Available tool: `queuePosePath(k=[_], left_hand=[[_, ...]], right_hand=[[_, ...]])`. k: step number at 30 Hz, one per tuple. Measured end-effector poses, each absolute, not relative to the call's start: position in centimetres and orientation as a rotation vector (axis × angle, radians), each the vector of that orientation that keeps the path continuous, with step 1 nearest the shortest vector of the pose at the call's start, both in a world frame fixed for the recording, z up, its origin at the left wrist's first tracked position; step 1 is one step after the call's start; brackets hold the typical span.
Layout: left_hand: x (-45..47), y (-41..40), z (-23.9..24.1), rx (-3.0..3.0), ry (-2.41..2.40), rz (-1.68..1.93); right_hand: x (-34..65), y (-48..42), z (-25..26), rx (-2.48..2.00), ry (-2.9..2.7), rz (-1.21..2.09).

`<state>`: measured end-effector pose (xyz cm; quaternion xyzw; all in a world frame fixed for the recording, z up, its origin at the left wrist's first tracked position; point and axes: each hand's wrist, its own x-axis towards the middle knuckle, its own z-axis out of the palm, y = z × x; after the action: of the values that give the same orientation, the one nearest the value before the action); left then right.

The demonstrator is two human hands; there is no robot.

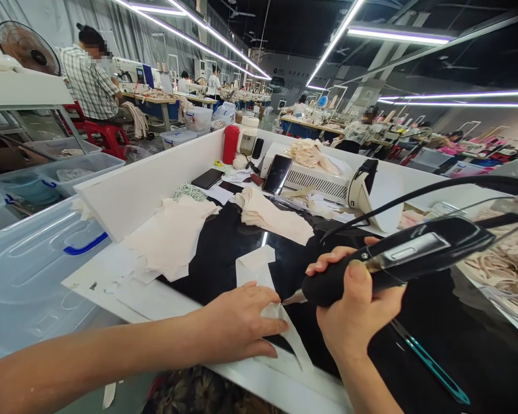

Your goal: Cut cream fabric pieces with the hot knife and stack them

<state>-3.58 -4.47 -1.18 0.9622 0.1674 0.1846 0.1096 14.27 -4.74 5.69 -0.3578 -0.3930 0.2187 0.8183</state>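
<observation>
My right hand (pixel 358 310) is wrapped around a black corded handheld tool (pixel 401 259) with a silver panel. Its narrow metal tip (pixel 296 297) points left, close to the fingertips of my left hand (pixel 246 322). My left hand lies with fingers apart on a pale cloth strip (pixel 291 336), pressing it down near the front edge of the black work surface (pixel 216 259). The strip's folded upper end (pixel 256 265) extends beyond my fingers; its middle is partly hidden under them. Teal-handled tweezers (pixel 435 362) lie to the right of my right hand.
Stacks of cream cloth pieces lie at left (pixel 168 236) and centre (pixel 276 215). Behind them are a phone (pixel 277 174), a red container (pixel 230 145) and a white machine (pixel 315 181). White panels (pixel 155 178) border the table. Plastic bins (pixel 38 276) stand left; people sit at sewing stations beyond.
</observation>
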Motion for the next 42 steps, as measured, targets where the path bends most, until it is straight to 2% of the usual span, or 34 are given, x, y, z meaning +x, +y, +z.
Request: queuePosePath(k=[15,21,26,34,42], left_hand=[[-5.7,-0.9,1.1,2.852,0.413,0.433],[-5.5,-1.5,1.8,3.023,0.694,0.297],[-3.7,-3.5,2.7,3.032,0.912,0.188],[-2.8,-4.3,3.6,2.946,1.048,-0.09],[-2.7,-4.3,3.7,2.97,1.056,-0.113]], right_hand=[[16.0,-3.5,5.7,-0.821,-0.972,0.399],[17.6,-3.5,6.9,-0.871,-0.956,0.341],[17.2,-5.4,7.2,-0.829,-0.882,0.439],[16.1,-7.3,6.6,-0.779,-0.823,0.486],[15.9,-6.9,5.2,-0.784,-0.855,0.474]])
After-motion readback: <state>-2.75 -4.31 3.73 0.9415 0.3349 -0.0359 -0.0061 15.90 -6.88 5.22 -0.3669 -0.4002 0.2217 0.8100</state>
